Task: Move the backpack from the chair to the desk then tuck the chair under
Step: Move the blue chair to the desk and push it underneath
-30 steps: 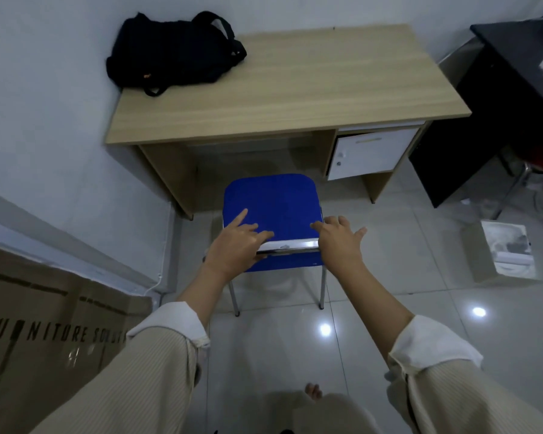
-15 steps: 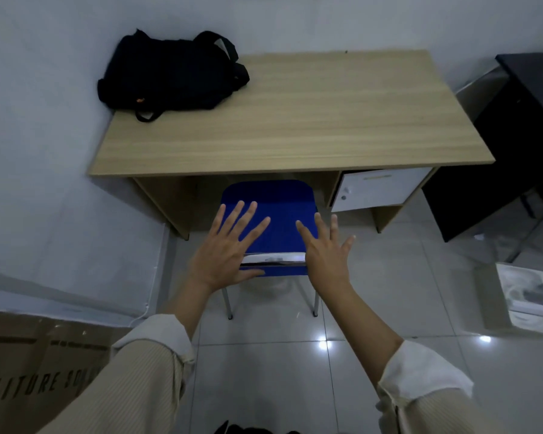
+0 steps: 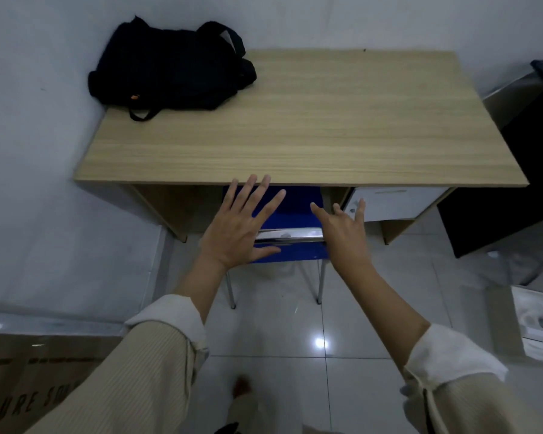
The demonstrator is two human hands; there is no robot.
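A black backpack [image 3: 170,70] lies on the far left corner of the light wooden desk [image 3: 326,130], against the wall. The blue chair [image 3: 295,211] stands with its seat mostly under the desk's front edge; its chrome backrest bar [image 3: 290,237] and two rear legs stick out. My left hand [image 3: 239,227] is spread flat, palm against the left end of the backrest. My right hand [image 3: 345,233] has its fingers apart at the right end of the backrest, holding nothing.
A white drawer unit [image 3: 392,203] sits under the desk's right side. A black cabinet [image 3: 514,183] stands to the right. A cardboard box [image 3: 19,386] is at the lower left and a white box [image 3: 539,324] on the tiled floor at the right.
The chair has slid forward under the desk, both hands following it with fingers spreading open. The view has moved closer to the desk.
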